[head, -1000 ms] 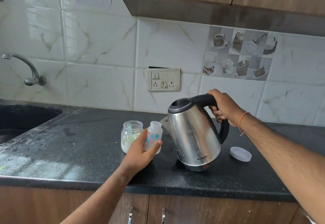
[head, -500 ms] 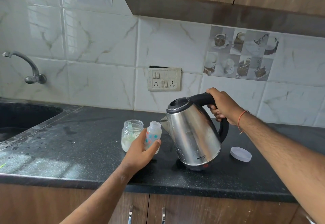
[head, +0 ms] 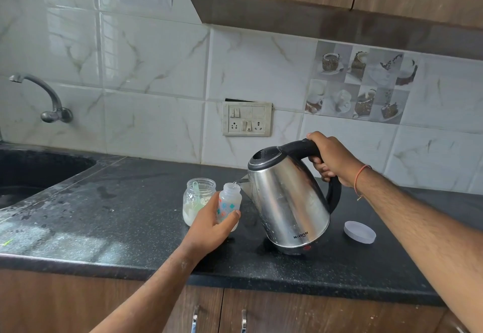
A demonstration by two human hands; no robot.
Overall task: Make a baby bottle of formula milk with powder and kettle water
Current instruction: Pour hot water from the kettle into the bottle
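Countertop [head: 130, 228]: jar [head: 198, 202] behind left grip [head: 209, 228] holding bottle [head: 230, 204]; right grip [head: 332, 160] clasps kettle [head: 287, 202].

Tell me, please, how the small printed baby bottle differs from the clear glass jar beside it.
The small printed baby bottle is narrow, with coloured prints; the clear glass jar is wider and plain. The left hand holds the bottle, while nothing holds the jar, which stands on the black countertop. The steel kettle, tilted by the right hand, has its spout at the bottle's mouth; the jar holds a green scoop and white powder. Both are uncapped.
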